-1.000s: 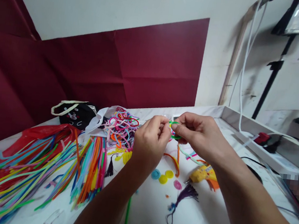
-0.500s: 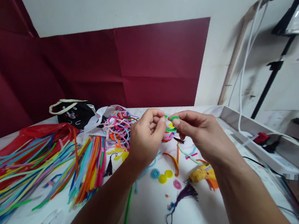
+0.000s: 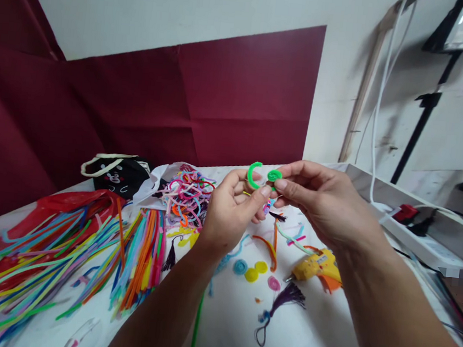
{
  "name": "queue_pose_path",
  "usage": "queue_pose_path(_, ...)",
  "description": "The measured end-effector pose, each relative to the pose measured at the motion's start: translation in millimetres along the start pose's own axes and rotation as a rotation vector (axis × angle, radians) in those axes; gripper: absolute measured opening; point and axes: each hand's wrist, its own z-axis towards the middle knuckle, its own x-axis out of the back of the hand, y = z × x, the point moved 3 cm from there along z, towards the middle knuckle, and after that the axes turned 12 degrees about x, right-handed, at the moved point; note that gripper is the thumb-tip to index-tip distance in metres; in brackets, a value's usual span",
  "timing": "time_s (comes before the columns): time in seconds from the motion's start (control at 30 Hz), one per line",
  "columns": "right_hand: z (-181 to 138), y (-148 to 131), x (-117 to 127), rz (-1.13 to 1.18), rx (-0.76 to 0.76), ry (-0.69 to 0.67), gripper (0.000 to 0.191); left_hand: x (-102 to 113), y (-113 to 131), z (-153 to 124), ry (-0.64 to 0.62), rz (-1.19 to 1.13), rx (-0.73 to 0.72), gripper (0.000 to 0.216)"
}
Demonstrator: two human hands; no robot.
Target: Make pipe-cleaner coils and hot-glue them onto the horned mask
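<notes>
Above the middle of the table, both hands work on one bright green pipe cleaner (image 3: 253, 174). Between the thumb and fingers of my right hand (image 3: 315, 196) is its tightly wound flat coil (image 3: 274, 175). My left hand (image 3: 232, 204) is closed, thumb against fingers, around the loose curved part, whose tip arches up in a C shape. Below the hands lie flat coils: a blue one (image 3: 240, 266), two yellow ones (image 3: 251, 275) and a pink one (image 3: 273, 283). A dark purple tassel (image 3: 290, 295) with a loop lies nearer to me.
A yellow glue gun (image 3: 315, 266) rests by my right forearm. To the left are bundled pipe cleaners (image 3: 145, 264), others on a red plastic bag (image 3: 41, 211), a tangled heap (image 3: 190, 194) and a black pouch (image 3: 117, 175). A white power strip (image 3: 422, 246) runs along the right.
The right hand has risen slightly and the green coil has turned to show its flat face. The green loose end now arches up above my left fingers.
</notes>
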Motion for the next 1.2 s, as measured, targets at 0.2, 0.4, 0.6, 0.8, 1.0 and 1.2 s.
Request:
queue_pose_path(0.2, -0.3, 2.9, 0.3, -0.006, -0.062, -0.107, 0.025, 3.8, 1.7, -1.1, 0.069, 0.184, -0.029, 0.022)
queue_pose_path(0.4, 0.7, -0.6, 3.9, -0.145, -0.017, -0.174, 0.021, 5.7, 6.3, -3.6, 0.044, 0.297, -0.064, 0.024)
queue_pose_path(0.6, 2.5, 7.8, 9.2, -0.028, -0.128, -0.178, 0.021, 6.3, 7.5, -4.5, 0.057, 0.336, -0.104, 0.024)
queue_pose_path(0.8, 2.0, 9.7, 7.0, 0.09, -0.19, -0.165, 0.02, 3.7, 11.9, -8.0, 0.108, 0.418, -0.165, 0.023)
queue_pose_path(1.0, 3.0, 9.7, 6.2, 0.033, -0.155, -0.15, 0.025, 3.1, 12.6, -9.3, 0.183, 0.486, -0.197, 0.023)
queue_pose_path(1.2, 2.7, 13.5, 3.2, 0.131, -0.168, -0.136, 0.021, 2.0, 7.4, -6.9, 0.151, 0.478, -0.169, 0.017)
